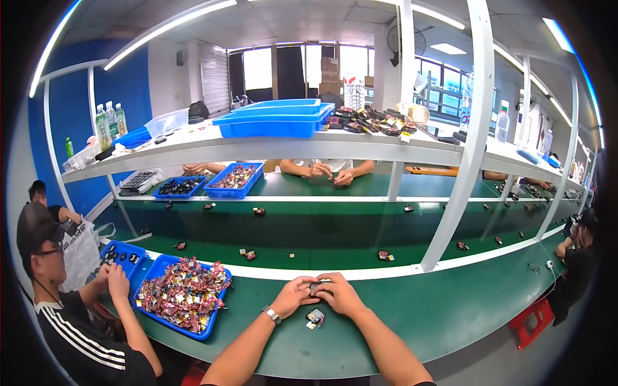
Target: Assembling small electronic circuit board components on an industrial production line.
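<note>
My left hand [293,299] and my right hand [340,296] meet over the green bench, fingers curled in a pinch. Between their fingertips is a small dark grey piece [315,289], mostly covered, its kind not clear. Just below them on the bench top lies a small electronic part [315,318] with pale, dark and yellow bits. To the left of my left hand, a blue tray [207,332] is heaped with small red, white and yellow parts [183,293].
A green conveyor belt [335,235] carrying scattered parts runs beyond the bench's white rail. A slanted white post [450,212] rises at the right to an overhead shelf [283,152]. Left, a co-worker [84,315] handles something by another blue tray [138,251]. Others sit opposite and far right.
</note>
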A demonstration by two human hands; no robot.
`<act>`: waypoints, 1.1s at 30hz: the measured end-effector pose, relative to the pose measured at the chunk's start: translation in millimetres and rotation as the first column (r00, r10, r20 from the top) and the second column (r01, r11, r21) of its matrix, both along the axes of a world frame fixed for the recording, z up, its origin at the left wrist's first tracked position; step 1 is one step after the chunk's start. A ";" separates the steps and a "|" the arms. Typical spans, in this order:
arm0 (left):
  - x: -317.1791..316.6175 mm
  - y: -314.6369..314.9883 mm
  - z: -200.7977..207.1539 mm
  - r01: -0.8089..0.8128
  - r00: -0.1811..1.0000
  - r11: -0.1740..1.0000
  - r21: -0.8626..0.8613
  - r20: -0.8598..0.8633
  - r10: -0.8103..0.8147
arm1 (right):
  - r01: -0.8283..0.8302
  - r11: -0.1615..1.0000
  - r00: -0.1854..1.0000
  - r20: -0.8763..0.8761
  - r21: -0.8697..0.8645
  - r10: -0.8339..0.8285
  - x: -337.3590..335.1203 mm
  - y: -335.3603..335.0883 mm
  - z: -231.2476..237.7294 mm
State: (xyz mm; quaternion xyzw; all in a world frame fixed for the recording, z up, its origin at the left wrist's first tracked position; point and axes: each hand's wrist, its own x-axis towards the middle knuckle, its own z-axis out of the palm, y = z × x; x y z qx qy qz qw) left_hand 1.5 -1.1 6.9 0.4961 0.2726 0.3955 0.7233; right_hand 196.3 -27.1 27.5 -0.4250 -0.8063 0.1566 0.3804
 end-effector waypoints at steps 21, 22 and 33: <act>-5.5 0.7 -2.7 0.061 0.998 0.998 -0.004 0.029 -0.061 | 0.055 0.998 0.990 -0.134 0.018 -0.052 -10.3 -6.0 -8.1; -5.8 1.1 -4.1 0.071 0.995 0.997 -0.018 0.068 -0.070 | 0.057 0.998 0.989 -0.137 0.017 -0.054 -11.9 -6.5 -9.7; -7.6 2.0 -4.2 0.077 0.990 0.997 -0.031 0.121 -0.073 | 0.121 0.991 0.970 -0.218 0.058 -0.106 -21.2 -8.3 -10.2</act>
